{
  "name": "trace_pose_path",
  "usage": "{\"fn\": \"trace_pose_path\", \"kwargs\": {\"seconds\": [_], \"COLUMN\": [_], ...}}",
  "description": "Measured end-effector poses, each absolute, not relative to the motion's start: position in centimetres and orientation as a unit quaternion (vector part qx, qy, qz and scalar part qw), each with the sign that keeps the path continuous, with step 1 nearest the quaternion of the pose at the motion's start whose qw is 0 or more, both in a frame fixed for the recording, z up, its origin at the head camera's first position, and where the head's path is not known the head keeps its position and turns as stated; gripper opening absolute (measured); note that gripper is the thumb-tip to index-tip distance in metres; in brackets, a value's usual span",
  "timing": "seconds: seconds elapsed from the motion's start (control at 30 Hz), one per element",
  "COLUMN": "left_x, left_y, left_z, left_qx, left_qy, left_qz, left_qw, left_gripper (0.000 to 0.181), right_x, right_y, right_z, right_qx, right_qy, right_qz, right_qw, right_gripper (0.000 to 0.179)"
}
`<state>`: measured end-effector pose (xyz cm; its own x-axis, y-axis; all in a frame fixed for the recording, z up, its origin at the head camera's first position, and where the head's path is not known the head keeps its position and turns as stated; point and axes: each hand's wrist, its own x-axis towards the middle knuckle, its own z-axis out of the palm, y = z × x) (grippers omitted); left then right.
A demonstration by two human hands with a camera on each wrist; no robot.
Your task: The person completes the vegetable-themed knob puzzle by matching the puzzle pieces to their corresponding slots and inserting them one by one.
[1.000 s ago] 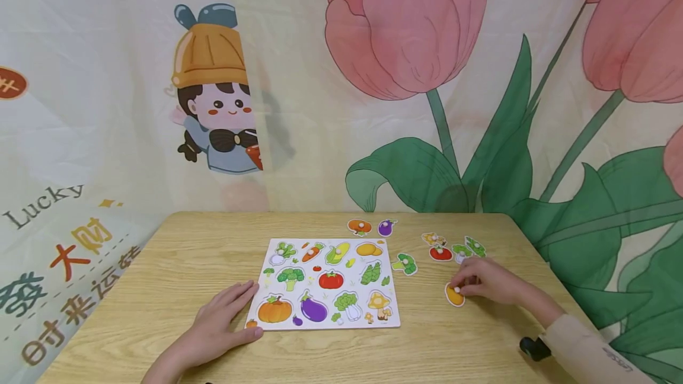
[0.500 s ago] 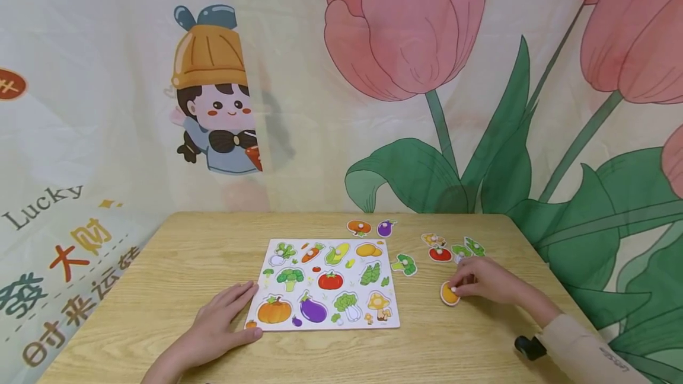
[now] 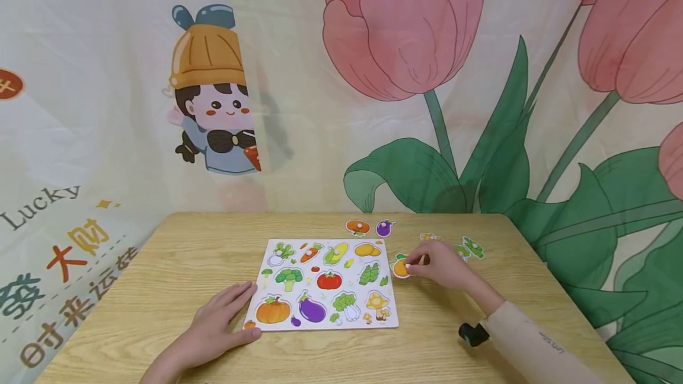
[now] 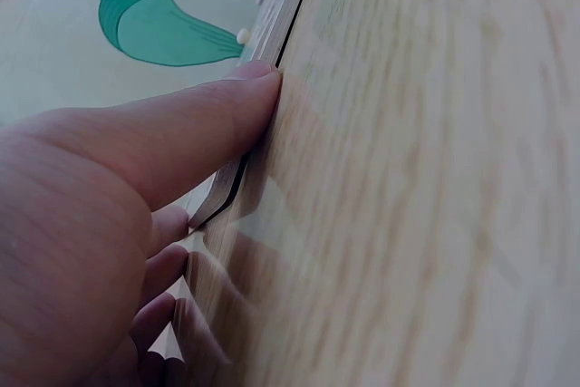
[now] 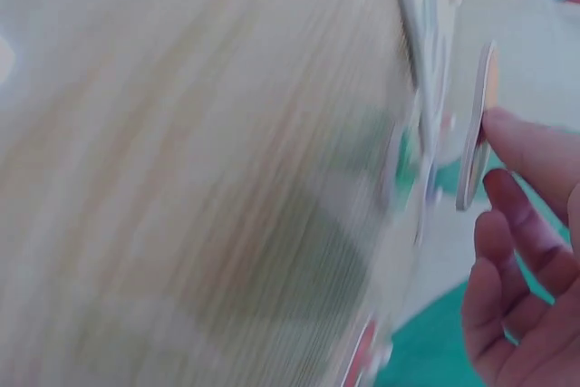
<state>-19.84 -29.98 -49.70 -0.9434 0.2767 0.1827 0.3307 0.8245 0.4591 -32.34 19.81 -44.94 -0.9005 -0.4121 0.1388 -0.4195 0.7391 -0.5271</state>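
My right hand (image 3: 441, 264) pinches a yellow-orange oval puzzle piece (image 3: 400, 268) by its small knob, just right of the puzzle board. In the right wrist view the piece (image 5: 478, 129) is seen edge-on, raised above the table. The white board (image 3: 349, 274) carries vegetable pictures; knobs show on its carrot (image 3: 309, 253) and corn (image 3: 335, 253). Flat beside its left edge rests my left hand (image 3: 216, 322), thumb at the near left corner. The left wrist view shows that thumb (image 4: 208, 115) touching the board's edge. A broccoli piece (image 3: 401, 256) is mostly covered by the held piece.
Behind the board lie a pumpkin piece (image 3: 358, 227) and an eggplant piece (image 3: 384, 228). Several more pieces, including a green one (image 3: 473, 247), lie beyond my right hand, partly hidden by it. A printed curtain (image 3: 299, 105) hangs behind the wooden table (image 3: 187, 253).
My right hand has lifted the yellow-orange piece and carried it left and away from me, to the board's right side. The left hand has stayed put.
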Motion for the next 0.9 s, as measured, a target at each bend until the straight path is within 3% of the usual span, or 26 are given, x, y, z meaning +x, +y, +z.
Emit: {"fn": "trace_pose_path", "kwargs": {"seconds": [0.4,0.9], "left_x": [-20.0,-19.7], "left_y": [-29.9,-29.8], "left_z": [-49.7,-49.6], "left_qx": [-0.154,-0.154], "left_qy": [-0.953,-0.954], "left_qz": [-0.257,-0.252], "left_qw": [0.048,0.056], "left_gripper": [0.091,0.09], "right_x": [-35.6,-37.9], "right_y": [12.5,9.4], "right_z": [-45.5,-47.1], "right_qx": [0.136,0.101], "right_qy": [-0.928,-0.94], "right_qz": [0.346,0.325], "right_qw": [0.006,0.02], "right_gripper": [0.008,0.007]}}
